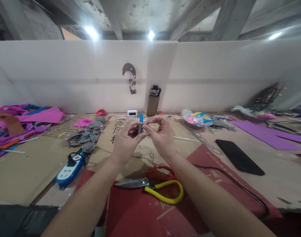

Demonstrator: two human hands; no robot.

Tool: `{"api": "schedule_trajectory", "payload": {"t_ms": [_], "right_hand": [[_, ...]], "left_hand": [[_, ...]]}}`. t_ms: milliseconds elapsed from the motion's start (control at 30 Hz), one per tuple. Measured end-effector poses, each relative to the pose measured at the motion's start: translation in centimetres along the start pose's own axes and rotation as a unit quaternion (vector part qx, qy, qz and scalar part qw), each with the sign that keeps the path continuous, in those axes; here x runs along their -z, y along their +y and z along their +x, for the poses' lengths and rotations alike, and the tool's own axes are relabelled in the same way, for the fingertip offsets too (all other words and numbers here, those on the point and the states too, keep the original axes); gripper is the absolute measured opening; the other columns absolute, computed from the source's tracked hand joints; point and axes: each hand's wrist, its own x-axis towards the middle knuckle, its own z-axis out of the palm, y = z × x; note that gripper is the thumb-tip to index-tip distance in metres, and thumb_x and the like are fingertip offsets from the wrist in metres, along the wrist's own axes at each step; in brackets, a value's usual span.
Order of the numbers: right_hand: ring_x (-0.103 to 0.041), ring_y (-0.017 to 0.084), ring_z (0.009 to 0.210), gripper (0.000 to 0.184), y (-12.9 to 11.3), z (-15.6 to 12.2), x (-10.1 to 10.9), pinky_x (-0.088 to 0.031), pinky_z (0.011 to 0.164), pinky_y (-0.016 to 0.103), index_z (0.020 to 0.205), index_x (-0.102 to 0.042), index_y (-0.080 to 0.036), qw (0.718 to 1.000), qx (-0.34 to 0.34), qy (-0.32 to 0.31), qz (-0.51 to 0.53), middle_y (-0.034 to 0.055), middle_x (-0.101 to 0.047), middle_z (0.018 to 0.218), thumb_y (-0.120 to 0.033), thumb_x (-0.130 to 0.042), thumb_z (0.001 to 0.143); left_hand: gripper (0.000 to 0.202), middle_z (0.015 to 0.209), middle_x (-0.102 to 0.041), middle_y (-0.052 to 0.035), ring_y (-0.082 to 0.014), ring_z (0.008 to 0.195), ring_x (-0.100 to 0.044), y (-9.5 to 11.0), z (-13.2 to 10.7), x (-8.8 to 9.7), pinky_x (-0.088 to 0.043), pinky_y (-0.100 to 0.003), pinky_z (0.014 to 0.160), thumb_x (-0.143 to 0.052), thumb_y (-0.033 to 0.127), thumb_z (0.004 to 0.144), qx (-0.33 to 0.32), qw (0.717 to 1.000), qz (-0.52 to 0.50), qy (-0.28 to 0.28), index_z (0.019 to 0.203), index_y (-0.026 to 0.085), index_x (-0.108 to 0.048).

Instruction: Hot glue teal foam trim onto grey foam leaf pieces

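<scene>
In the middle of the head view, my left hand point(125, 140) is closed, its thumb and fingers pinching a small grey piece point(140, 129) that looks like felt. A narrow blue strip point(141, 118) stands up from between the fingers. My right hand point(162, 135) is closed too, thumb and fingertip pinched against the same grey piece. Whether it also grips a thread is too small to tell. Below the hands a grey cord point(150, 158) lies loosely on the cardboard point(125, 164). Scissors point(150, 186) with one red and one yellow handle rest on a red sheet point(135, 214), blades pointing left.
A blue-and-white power strip point(70, 169), grey felt pieces point(87, 133) and purple scraps point(41, 115) lie left. A bottle point(153, 100) and a small clock point(132, 113) stand at the wall. Rightward are a phone point(239, 157), a filled bowl point(197, 120) and purple sheets point(266, 133).
</scene>
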Motion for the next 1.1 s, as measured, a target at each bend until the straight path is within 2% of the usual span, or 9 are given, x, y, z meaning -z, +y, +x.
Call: {"api": "schedule_trajectory", "payload": {"t_ms": [133,267,367,500,633,833,1100], "right_hand": [[-0.054,0.016,0.091,0.023,0.2,0.0,-0.3,-0.043,0.082,0.033,0.090,-0.051,-0.024,0.998,-0.041,0.026,0.033,0.0014,-0.056,0.093,-0.034,-0.068,0.077],[-0.050,0.012,0.078,0.021,0.7,0.0,-0.6,-0.042,0.073,0.027,0.089,-0.049,-0.023,0.991,-0.089,0.046,0.093,-0.0009,-0.051,0.087,-0.032,-0.065,0.079],[-0.047,0.011,0.074,0.017,1.2,-0.1,-0.7,-0.041,0.070,0.025,0.089,-0.051,-0.022,0.984,-0.118,0.034,0.126,-0.0017,-0.049,0.084,-0.032,-0.062,0.081],[-0.047,0.011,0.075,0.014,1.9,-0.2,-0.8,-0.040,0.071,0.024,0.091,-0.052,-0.023,0.976,-0.142,0.015,0.166,-0.0018,-0.049,0.084,-0.034,-0.057,0.085],[-0.048,0.011,0.077,0.013,1.7,-0.2,-0.8,-0.040,0.074,0.024,0.090,-0.054,-0.022,0.980,-0.128,0.006,0.152,-0.0018,-0.050,0.085,-0.033,-0.058,0.085],[-0.051,0.012,0.081,0.011,0.5,-0.3,-0.6,-0.041,0.076,0.026,0.091,-0.055,-0.022,0.989,-0.097,0.005,0.112,-0.0004,-0.056,0.088,-0.031,-0.058,0.085],[-0.055,0.014,0.087,0.010,-0.2,-0.4,-0.3,-0.043,0.082,0.030,0.092,-0.056,-0.022,0.995,-0.066,-0.022,0.078,0.0026,-0.060,0.093,-0.030,-0.055,0.087]], "left_hand": [[0.038,0.085,-0.067,-0.0005,-0.0137,0.073,-0.067,0.1,0.0,-0.3,-0.054,-0.025,0.064,-0.076,0.035,0.069,0.050,0.997,-0.057,0.001,0.097,0.022,-0.053],[0.052,0.085,-0.067,-0.0018,-0.0175,0.077,-0.069,0.1,0.0,-0.3,-0.055,-0.029,0.068,-0.080,0.034,0.063,0.093,0.992,-0.083,0.015,0.096,0.022,-0.042],[0.056,0.086,-0.066,-0.0026,-0.0189,0.080,-0.069,0.0,0.0,-0.2,-0.054,-0.033,0.073,-0.082,0.034,0.060,0.089,0.994,-0.059,0.025,0.095,0.022,-0.040],[0.055,0.087,-0.064,-0.0023,-0.0186,0.081,-0.067,0.0,0.0,-0.1,-0.053,-0.034,0.076,-0.083,0.037,0.058,0.062,0.996,0.033,0.046,0.095,0.022,-0.045],[0.051,0.087,-0.064,-0.0002,-0.0170,0.081,-0.066,0.1,-0.1,0.1,-0.052,-0.032,0.075,-0.082,0.038,0.060,0.027,0.994,0.096,0.051,0.097,0.023,-0.051],[0.048,0.095,-0.068,-0.0019,-0.0176,0.083,-0.067,0.4,-0.1,0.1,-0.053,-0.032,0.076,-0.077,0.039,0.067,0.022,0.998,0.054,0.020,0.108,0.026,-0.056],[0.037,0.099,-0.069,-0.0029,-0.0168,0.080,-0.066,0.5,0.0,0.1,-0.052,-0.030,0.075,-0.073,0.037,0.073,0.027,0.999,0.030,0.001,0.106,0.025,-0.063]]}}
